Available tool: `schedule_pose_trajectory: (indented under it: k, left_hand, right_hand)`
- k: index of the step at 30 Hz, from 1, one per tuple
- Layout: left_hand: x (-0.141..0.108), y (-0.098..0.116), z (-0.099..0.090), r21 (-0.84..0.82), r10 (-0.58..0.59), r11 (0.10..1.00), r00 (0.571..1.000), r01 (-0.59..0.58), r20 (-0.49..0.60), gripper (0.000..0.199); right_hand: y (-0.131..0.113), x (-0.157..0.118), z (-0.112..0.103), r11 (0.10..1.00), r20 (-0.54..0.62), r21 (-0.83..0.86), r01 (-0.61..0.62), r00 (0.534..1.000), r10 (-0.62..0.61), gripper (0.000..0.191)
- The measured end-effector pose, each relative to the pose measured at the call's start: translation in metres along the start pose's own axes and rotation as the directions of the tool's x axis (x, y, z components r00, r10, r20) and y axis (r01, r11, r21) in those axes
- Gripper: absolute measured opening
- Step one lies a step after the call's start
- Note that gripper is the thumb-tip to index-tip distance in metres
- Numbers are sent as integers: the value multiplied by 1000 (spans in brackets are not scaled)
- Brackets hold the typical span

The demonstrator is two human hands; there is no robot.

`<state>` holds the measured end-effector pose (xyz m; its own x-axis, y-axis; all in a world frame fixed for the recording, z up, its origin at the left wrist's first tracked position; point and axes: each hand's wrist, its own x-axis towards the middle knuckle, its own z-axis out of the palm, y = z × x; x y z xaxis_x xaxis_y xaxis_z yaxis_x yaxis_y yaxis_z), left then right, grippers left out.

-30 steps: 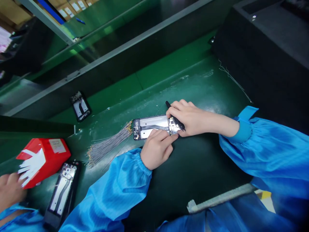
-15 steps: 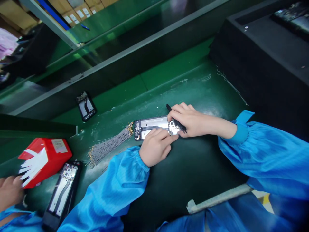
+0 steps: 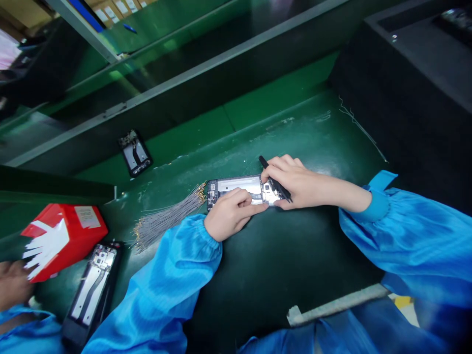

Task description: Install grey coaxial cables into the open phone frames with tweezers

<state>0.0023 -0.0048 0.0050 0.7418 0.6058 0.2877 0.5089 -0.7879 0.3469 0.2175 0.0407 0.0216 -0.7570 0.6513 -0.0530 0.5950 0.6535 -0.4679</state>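
An opened phone (image 3: 239, 186) lies on the green bench, its silver inner plate and circuit board (image 3: 271, 192) showing. Over its near edge rests my left hand (image 3: 232, 211), fingers curled on the phone and the index finger stretched toward the board. My right hand (image 3: 295, 182) is closed around black tweezers (image 3: 277, 183), whose tips point down near the board's right end. Part of the phone is hidden by both hands. A bundle of thin grey cables (image 3: 167, 219) with gold ends lies just left of the phone.
On the left stand a red box (image 3: 83, 236) of white strips and another opened phone (image 3: 92, 290). A third opened phone (image 3: 134, 153) lies farther back. Another person's hand (image 3: 14, 285) is at the left edge. A black box (image 3: 398, 98) stands at the right.
My left hand has shifted slightly left along the phone, uncovering more of its plate. The right hand keeps the tweezers by the board. The view has moved a little.
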Motion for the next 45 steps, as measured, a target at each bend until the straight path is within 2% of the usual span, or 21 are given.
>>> schedule_pose_trajectory:
  k: [10, 26, 35, 45]
  left_hand:
    - [1, -1, 0, 18, 34, 999, 998, -33, -48, 27]
    - [-1, -3, 0, -33, 37, 999, 998, -38, -46, 28]
    - [-2, -2, -1, -49, 20, 999, 1000, -21, -17, 30]
    - [-3, -2, -1, -75, 20, 997, 1000, -21, -18, 31]
  right_hand:
    - [-7, 6, -3, 997, 46, -33, -77, 996, 78, 39]
    - [-8, 8, -2, 996, 78, -50, -79, 994, 83, 35]
    - [-9, 9, -2, 994, 78, -64, -93, 992, 98, 36]
    - [-8, 8, 1, 995, 21, -53, -80, 996, 82, 34]
